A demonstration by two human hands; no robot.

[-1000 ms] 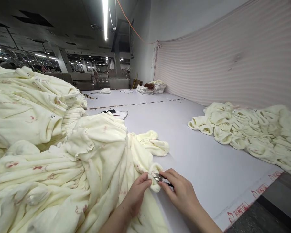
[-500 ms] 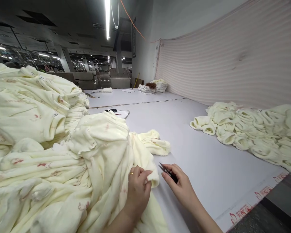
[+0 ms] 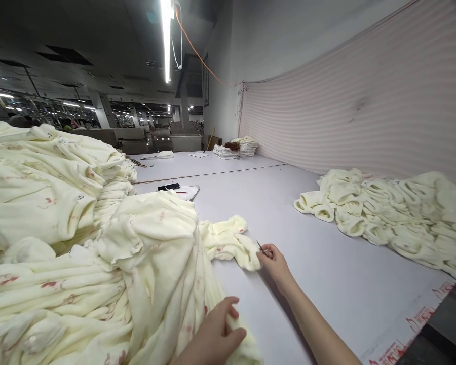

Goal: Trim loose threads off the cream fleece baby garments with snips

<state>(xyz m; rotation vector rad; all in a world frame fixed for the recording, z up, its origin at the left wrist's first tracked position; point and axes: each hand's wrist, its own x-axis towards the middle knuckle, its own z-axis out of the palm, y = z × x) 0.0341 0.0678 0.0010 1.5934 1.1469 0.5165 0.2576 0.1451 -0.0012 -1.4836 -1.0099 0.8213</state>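
My right hand [image 3: 275, 266] is closed around small dark thread snips [image 3: 264, 249], their pointed tip sticking out past the fingers. It is right beside the end of a cream fleece sleeve [image 3: 247, 253] with reddish print; whether the fingers touch the cloth I cannot tell. Nearer to me, my left hand [image 3: 216, 332] hovers at the edge of the cream fleece garment [image 3: 163, 243], thumb and fingers apart and nothing between them. That garment drapes from the heap toward the table's near side.
A tall heap of cream fleece garments [image 3: 41, 187] fills the left. More cream garments [image 3: 387, 213] lie piled at the right on the white table [image 3: 289, 208]. A black case [image 3: 168, 187] lies behind the near garment, and folded stacks [image 3: 243, 147] stand far back.
My left hand has let go of the sleeve end and drawn nearer to me. My right hand has moved forward with the snips, to the sleeve lying farther out.
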